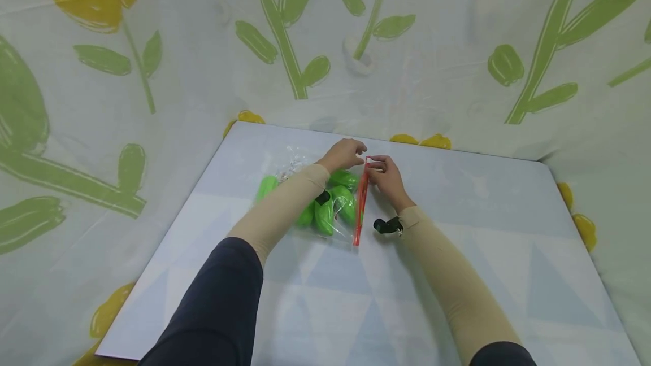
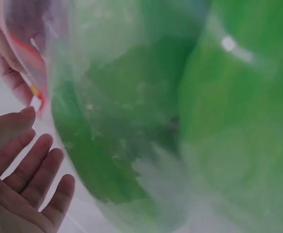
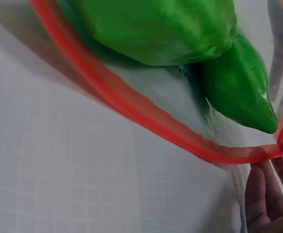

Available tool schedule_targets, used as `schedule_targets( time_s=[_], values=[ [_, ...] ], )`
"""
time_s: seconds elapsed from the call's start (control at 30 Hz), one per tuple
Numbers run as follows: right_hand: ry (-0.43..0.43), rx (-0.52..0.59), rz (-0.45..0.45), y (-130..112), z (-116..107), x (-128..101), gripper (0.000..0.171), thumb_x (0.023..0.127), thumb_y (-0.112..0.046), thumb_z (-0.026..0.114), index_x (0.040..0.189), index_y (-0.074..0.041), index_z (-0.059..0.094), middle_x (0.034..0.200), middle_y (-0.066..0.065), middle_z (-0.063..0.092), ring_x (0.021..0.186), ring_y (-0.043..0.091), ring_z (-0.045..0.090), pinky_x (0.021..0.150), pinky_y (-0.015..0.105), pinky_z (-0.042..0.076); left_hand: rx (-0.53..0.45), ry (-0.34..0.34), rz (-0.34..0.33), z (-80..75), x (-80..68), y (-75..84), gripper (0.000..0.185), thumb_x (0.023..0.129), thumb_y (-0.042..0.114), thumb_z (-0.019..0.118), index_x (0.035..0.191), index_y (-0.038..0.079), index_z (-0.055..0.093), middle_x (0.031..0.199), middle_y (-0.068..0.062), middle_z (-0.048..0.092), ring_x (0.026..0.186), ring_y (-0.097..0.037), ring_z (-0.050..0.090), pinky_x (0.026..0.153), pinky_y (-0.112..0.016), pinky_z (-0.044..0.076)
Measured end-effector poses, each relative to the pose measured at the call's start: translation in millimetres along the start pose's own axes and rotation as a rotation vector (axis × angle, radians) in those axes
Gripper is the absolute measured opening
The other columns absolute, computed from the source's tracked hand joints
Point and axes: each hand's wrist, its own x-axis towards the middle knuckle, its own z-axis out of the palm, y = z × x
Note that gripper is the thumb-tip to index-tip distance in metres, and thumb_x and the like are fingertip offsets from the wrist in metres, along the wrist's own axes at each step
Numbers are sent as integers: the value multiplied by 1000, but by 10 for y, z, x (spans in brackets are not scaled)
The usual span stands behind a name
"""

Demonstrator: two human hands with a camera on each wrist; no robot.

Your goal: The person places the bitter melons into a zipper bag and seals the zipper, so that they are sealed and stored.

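Note:
A clear zip bag with a red zip edge lies on the table, full of glossy green pepper-shaped things. At the far corner of the red edge, my right hand pinches the bag between thumb and fingers. In the right wrist view the bag's mouth gapes, with a pointed green piece just inside. My left hand reaches over the bag to the same corner. Its fingers are spread loosely in the left wrist view, the thumb tip right by a small white end piece.
The table has a pale blue triangle pattern. Behind it and at both sides hangs a white cloth printed with green leaves and yellow flowers. A lighter green cylinder shape shows at the bag's left end.

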Motion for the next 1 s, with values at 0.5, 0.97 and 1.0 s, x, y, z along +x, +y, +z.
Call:
schedule_targets(
  time_s=[0.5,0.97,1.0],
  values=[
    [26,89,-34,13,34,20,36,88,-23,65,119,-11,52,112,10,61,86,17,62,71,25,54,-192,72,-14,65,20,-63,17,89,16,62,105,13,68,105,1,68,101,-13,60,89,-27,46],
    [30,128,-27,-45,46,-18,34,87,-26,65,116,-13,53,107,8,63,82,16,62,67,25,53,-352,73,26,73,-2,-108,16,87,9,64,103,11,63,101,-3,66,97,-15,60,85,-29,47],
    [29,133,-28,-45,45,-17,33,87,-26,65,115,-13,54,107,8,63,81,16,63,67,25,53,-357,71,30,73,-1,-109,15,87,8,63,102,11,63,102,-3,66,97,-14,60,85,-28,47]
  ],
)
